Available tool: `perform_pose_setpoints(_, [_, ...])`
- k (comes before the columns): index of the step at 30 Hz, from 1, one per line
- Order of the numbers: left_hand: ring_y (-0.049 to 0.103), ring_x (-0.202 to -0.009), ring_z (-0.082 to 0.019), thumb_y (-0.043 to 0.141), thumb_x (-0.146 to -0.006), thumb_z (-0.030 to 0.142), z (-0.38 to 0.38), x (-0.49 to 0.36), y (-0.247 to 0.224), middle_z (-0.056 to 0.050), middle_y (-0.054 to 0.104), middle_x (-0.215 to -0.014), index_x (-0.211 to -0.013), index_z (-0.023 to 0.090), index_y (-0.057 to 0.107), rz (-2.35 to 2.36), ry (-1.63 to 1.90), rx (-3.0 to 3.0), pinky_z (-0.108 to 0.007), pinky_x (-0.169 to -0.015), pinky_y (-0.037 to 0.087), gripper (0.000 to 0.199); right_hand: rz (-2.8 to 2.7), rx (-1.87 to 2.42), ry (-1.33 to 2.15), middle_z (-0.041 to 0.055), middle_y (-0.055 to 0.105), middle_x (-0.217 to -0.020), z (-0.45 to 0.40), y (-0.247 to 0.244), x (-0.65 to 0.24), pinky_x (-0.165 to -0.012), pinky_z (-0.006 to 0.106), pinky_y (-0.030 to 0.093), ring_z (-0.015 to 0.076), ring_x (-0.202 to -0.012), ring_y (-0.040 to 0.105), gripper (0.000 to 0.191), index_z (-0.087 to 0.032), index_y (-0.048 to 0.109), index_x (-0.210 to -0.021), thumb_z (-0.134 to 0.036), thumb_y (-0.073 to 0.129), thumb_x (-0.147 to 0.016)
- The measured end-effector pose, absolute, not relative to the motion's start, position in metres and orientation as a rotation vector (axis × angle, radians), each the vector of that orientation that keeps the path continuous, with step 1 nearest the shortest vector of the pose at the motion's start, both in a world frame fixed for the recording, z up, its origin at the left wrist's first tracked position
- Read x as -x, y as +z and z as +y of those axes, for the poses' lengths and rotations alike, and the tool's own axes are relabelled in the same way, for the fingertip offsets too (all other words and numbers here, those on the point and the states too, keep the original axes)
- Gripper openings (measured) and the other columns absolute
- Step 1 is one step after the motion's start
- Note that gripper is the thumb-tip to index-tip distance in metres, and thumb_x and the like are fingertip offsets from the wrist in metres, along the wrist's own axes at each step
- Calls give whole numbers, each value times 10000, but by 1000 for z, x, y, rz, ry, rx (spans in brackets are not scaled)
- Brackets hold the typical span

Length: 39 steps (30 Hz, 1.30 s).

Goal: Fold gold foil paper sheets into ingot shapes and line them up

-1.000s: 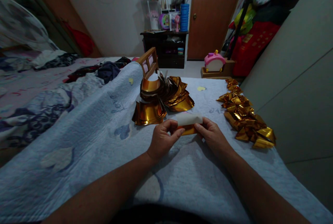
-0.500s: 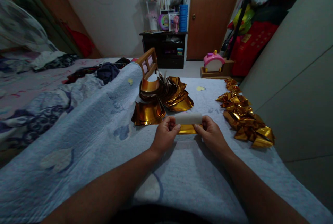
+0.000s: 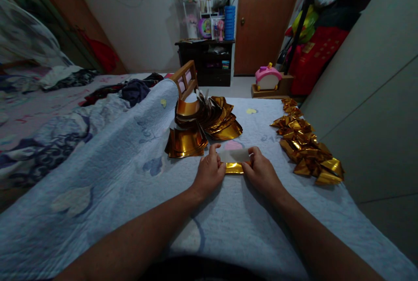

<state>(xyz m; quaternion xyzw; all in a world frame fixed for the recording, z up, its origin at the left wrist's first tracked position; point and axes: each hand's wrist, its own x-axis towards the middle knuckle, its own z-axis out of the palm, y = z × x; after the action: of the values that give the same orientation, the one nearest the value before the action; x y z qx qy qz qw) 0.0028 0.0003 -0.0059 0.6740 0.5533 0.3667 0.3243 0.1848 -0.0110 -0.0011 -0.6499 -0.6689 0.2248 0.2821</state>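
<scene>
Left hand (image 3: 209,171) and right hand (image 3: 261,172) pinch the 2 ends of a gold sheet (image 3: 234,161), fingers clamped, pressing its fold flat on the quilt (image 3: 130,172).

Readable text: none anywhere in the room.
Gold paper sheets (image 3: 202,126): no print legible.
Far shelf (image 3: 209,48): items too small to read.

**Gold foil sheet under folding**

The gold foil sheet (image 3: 234,162) lies flat on the blue quilt, its white underside folded over the upper half, a shiny gold strip showing below. Its two ends are pinched between fingers.
</scene>
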Motion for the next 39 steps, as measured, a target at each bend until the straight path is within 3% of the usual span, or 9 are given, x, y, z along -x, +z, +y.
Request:
perform_pose_setpoints(4, [602, -825, -216, 576, -822, 93, -1, -5, -7, 11, 612, -806, -1309, 191, 427, 1609, 727, -2051, -360, -841, 400, 519, -1893, 1838, 478, 82, 676, -859, -10, -6, -182, -717, 305, 400, 244, -801, 630, 381, -133, 468, -1220, -207, 569, -860])
perform_pose_setpoints(10, [513, -1072, -286, 627, -856, 207, -3, -3, -8, -86, 595, -1103, -1138, 201, 549, 1771, 641, -2269, -425, -914, 398, 293, -1937, 1915, 405, 97, 686, -895, -12, -4, -179, -804, 316, 409, 257, -886, 649, 449, -110, 432, -1301, -194, 579, -885])
perform_pose_setpoints(15, [496, -996, -245, 582, -884, 115, -1, -1, -6, -62, 585, -1009, -952, 201, 640, 1487, 664, -2398, -375, -875, 419, 124, -1967, 1958, 299, 108, 679, -916, -14, -2, -177, -817, 339, 386, 271, -912, 631, 437, -110, 443, -1290, -199, 593, -889])
perform_pose_setpoints(20, [529, -909, -207, 528, -931, 86, 2, 0, -8, -46, 614, -912, -848, 185, 646, 1225, 570, -2433, -317, -796, 433, 175, -1987, 1961, 171, 98, 653, -923, -16, -1, -179, -805, 359, 353, 280, -919, 573, 293, -154, 533, -1153, -226, 620, -883])
perform_pose_setpoints(25, [537, -922, -208, 487, -957, 107, 2, 2, -9, -55, 615, -950, -902, 180, 643, 1207, 543, -2483, -329, -834, 450, 181, -2107, 1783, 140, 84, 612, -981, -14, -5, -180, -779, 335, 346, 251, -935, 517, 82, -191, 624, -935, -135, 583, -892])
perform_pose_setpoints(29, [531, -967, -223, 497, -964, 156, 1, 3, -7, -66, 606, -1006, -965, 178, 620, 1209, 471, -2534, -359, -883, 454, 125, -2267, 1524, 298, 44, 589, -871, -10, -12, -180, -727, 291, 350, 188, -819, 507, 190, -185, 621, -804, -89, 513, -927])
perform_pose_setpoints(35, [510, -1002, -239, 495, -978, 202, 0, 3, -7, -66, 590, -1062, -1017, 192, 599, 1279, 336, -2572, -379, -888, 441, 111, -2265, 1527, 304, 54, 595, -882, -9, -13, -178, -766, 283, 372, 181, -837, 524, 203, -169, 621, -833, -43, 482, -908])
perform_pose_setpoints(39, [498, -1001, -237, 480, -988, 207, 0, 6, -6, -66, 577, -1088, -1038, 200, 593, 1271, 309, -2557, -380, -887, 435, 124, -2250, 1635, 239, 80, 602, -916, -12, -8, -170, -805, 305, 382, 209, -884, 534, 75, -167, 610, -865, -161, 560, -921])
